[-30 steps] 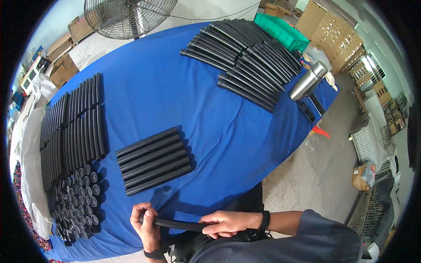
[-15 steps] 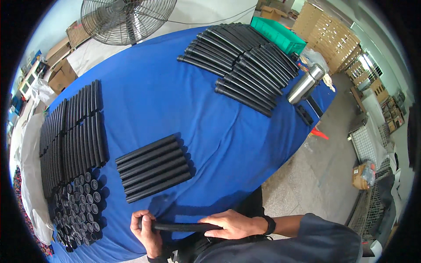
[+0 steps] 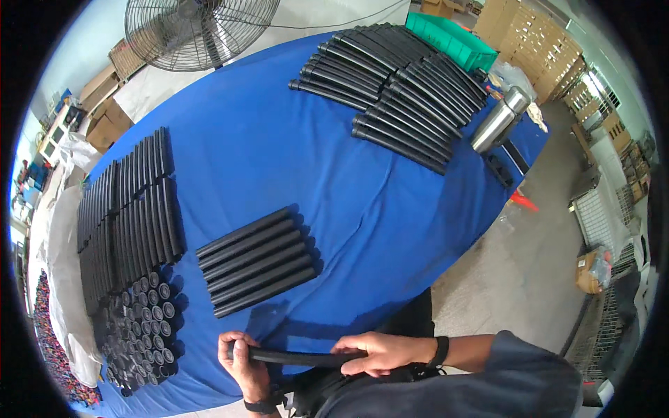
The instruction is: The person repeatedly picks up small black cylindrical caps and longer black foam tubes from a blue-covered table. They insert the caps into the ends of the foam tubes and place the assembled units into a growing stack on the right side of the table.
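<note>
Right, biggest first: a table (image 3: 279, 139) w/ a blue cloth fills most of the view, and a big floor fan (image 3: 198, 28) stands behind its far edge. On the far right of the cloth lies a wide batch of long black tubes (image 3: 397, 90), side by side in overlapping rows, w/ a green bin (image 3: 453, 38) just behind them and a steel flask (image 3: 498, 120) upright at their right end. Along the left edge sit more black tubes in flat rows (image 3: 129, 209), and next to those, nearer the person, a cluster stood on end (image 3: 139, 327) so the round openings show. Mid-table, approx. centre, a short neat row of six or so tubes (image 3: 254, 261) lies apart from the rest. At the near edge the person holds one black tube (image 3: 300, 358) level, just above the cloth's rim. Left hand (image 3: 244, 362) is wrapped round its left end, fingers closed on it; right hand (image 3: 380, 352) grips the other end, thumb on top.
</note>
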The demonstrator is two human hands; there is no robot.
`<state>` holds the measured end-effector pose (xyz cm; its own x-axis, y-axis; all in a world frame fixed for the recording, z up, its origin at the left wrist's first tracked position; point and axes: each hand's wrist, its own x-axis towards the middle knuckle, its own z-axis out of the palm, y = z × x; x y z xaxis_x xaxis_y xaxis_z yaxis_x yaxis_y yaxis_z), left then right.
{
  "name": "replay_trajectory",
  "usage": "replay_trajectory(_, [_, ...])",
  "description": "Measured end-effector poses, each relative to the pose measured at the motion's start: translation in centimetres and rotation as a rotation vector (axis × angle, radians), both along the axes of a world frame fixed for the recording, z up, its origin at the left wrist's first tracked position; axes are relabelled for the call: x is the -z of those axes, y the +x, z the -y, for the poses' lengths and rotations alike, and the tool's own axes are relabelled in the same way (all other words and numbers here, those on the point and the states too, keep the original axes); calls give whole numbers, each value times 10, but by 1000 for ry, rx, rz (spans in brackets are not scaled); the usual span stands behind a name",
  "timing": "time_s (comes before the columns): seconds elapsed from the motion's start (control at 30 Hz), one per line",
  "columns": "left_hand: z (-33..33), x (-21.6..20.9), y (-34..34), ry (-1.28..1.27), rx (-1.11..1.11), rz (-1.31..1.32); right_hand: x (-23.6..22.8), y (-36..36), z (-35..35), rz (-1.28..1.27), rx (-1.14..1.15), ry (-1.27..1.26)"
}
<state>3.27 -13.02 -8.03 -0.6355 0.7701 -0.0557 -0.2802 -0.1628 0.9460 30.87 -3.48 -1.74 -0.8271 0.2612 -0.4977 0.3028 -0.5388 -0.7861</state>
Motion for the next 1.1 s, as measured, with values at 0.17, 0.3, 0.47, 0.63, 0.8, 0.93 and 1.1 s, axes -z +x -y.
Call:
replay_trajectory(0.17, [2, -9, 1, -35, 2, -99, 29, -1, -9, 46, -109, -353])
replay_trajectory(0.3, [-14, -23, 8, -137, -2, -41, 17, -3, -4, -10, 5, 331])
replay_trajectory(0.47, [6, -4, -5, 43, 34, 16, 34, 0, -11, -83, -96, -698])
replay_trajectory(0.63, [1, -6, -3, 7, 33, 60, 34, -4, 3, -5, 50, -154])
replay_trajectory(0.8, [0, -3, -1, 56, 46, 124, 17, -3, -8, 23, -15, -426])
replay_trajectory(0.93, [-3, -9, 2, 1, 86, 66, 42, 6, -13, -61, -18, -654])
replay_trajectory(1.1, [13, -31, -18, -291, 263, -138, 26, 9, -12, 31, 55, -218])
